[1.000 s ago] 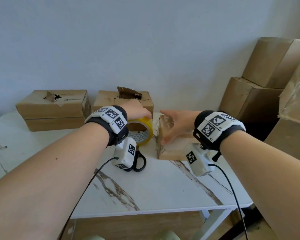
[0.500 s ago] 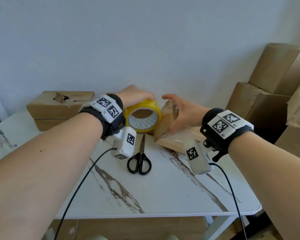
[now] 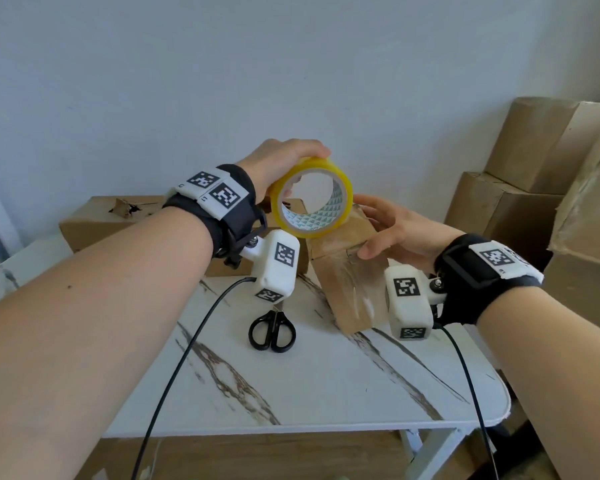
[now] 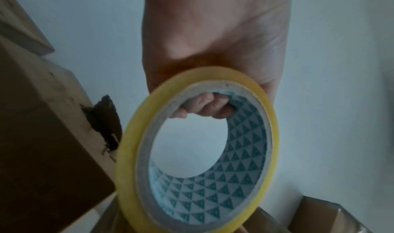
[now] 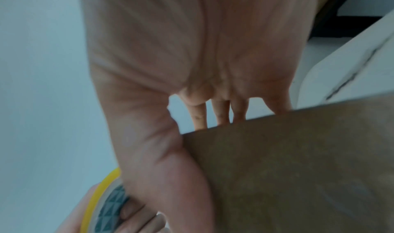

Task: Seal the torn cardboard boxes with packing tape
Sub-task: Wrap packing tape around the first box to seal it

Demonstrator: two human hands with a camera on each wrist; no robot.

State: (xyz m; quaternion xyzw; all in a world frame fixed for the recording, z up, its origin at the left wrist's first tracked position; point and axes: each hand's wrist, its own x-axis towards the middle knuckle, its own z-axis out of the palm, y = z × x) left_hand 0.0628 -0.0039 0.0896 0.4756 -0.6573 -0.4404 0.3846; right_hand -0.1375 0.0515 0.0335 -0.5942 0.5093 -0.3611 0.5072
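The left hand [image 3: 284,161] grips the tape roll [image 3: 311,197] in the air above the desk [image 3: 326,386], fingers curled over the yellow rim and into the core; the roll stands on edge, its open hole facing the camera, and its cardboard core is printed with small teal triangles. The right hand [image 3: 400,233] grasps a small brown cardboard box [image 3: 352,271], thumb on the near face and fingers wrapped over the far top edge. The box is tilted, its long axis sloping from the lifted far end down to the desk, with glossy clear tape on its near face. Black-handled scissors [image 3: 272,329] lie flat on the white, marble-veined desk, blades pointing away. A torn box [image 3: 118,220] sits behind the left wrist; its tear looks ragged, though blur hides detail.
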